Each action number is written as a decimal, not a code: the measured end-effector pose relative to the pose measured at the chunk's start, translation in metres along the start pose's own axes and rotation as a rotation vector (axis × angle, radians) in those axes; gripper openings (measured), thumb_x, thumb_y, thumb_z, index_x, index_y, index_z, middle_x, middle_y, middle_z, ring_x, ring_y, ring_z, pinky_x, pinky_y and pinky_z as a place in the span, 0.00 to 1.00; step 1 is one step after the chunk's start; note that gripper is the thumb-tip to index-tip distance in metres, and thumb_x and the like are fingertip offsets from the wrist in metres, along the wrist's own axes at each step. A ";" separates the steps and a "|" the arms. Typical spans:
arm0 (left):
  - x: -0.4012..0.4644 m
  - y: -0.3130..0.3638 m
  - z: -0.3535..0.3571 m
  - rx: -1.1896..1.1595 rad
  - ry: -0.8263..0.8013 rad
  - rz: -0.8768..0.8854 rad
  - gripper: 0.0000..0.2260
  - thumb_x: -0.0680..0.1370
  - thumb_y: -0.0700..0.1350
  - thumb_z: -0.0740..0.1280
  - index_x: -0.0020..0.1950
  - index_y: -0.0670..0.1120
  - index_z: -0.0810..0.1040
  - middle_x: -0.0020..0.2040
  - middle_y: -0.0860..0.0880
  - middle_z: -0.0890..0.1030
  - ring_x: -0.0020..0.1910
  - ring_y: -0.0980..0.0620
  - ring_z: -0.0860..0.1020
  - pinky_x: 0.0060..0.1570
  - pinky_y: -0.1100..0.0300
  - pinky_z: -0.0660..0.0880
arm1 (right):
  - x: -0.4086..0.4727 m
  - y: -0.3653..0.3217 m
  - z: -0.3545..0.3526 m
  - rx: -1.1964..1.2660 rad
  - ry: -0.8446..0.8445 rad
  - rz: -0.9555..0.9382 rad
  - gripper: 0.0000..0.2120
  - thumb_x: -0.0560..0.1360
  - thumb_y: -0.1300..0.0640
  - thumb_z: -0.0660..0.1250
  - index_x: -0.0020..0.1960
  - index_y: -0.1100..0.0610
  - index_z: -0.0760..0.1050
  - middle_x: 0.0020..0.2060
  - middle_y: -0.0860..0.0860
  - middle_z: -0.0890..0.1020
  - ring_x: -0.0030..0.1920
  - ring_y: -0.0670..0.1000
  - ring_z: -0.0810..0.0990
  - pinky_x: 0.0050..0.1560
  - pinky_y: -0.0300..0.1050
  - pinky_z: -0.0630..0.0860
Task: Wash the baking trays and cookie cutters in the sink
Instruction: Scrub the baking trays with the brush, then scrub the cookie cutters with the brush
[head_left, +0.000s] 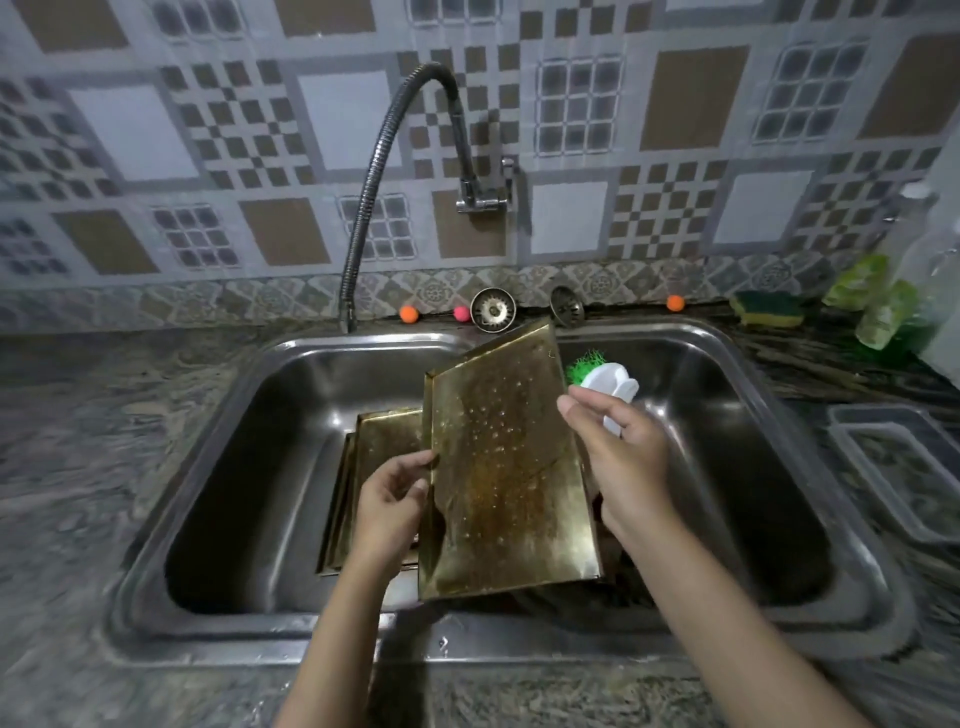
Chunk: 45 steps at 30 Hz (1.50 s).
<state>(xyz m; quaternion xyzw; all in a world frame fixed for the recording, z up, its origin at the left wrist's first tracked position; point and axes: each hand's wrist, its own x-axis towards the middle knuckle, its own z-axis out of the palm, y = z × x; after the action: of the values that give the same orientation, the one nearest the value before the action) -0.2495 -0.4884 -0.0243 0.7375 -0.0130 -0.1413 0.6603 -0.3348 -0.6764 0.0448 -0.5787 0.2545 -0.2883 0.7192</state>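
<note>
Trays (384, 447) in sink (727, 467), below faucet (395, 156)

Place: a home kitchen, seen at the washing-up spot.
Sink: a steel sink (727, 364) is set into a mottled stone counter (78, 467).
Tap: a flexible hose tap (374, 182) is fixed to the wall above the sink's back edge.
Wall: patterned tiles (696, 98) in brown, white and grey are laid behind the counter.
Back edge of the counter: two sink strainers (492, 309) are propped against the wall.
Back right corner: a green and yellow sponge (768, 307) and a clear bottle (919, 249) are kept there.
</note>
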 end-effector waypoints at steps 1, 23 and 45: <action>0.007 0.000 -0.013 0.011 0.025 0.005 0.13 0.79 0.32 0.61 0.56 0.45 0.79 0.55 0.48 0.81 0.55 0.48 0.80 0.55 0.45 0.79 | -0.002 0.001 0.012 -0.015 0.013 -0.003 0.08 0.72 0.61 0.73 0.51 0.57 0.82 0.42 0.45 0.82 0.38 0.31 0.79 0.37 0.23 0.72; 0.176 -0.117 -0.067 0.463 0.144 -0.149 0.17 0.74 0.31 0.63 0.62 0.41 0.75 0.58 0.42 0.79 0.54 0.43 0.77 0.49 0.57 0.73 | -0.020 0.049 0.006 -0.139 0.463 0.054 0.05 0.73 0.56 0.72 0.41 0.48 0.81 0.39 0.42 0.81 0.37 0.36 0.79 0.41 0.36 0.74; 0.024 -0.075 0.191 1.453 -0.875 -0.067 0.23 0.76 0.52 0.68 0.66 0.41 0.71 0.67 0.41 0.74 0.63 0.43 0.74 0.59 0.54 0.71 | 0.011 0.030 -0.148 -0.210 0.267 0.063 0.08 0.67 0.62 0.77 0.43 0.52 0.83 0.36 0.46 0.79 0.33 0.36 0.75 0.39 0.28 0.73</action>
<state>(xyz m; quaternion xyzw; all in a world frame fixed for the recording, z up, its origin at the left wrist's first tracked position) -0.2818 -0.6692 -0.1188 0.8573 -0.3329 -0.3899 -0.0464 -0.4274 -0.7805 -0.0147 -0.5990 0.3946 -0.3119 0.6230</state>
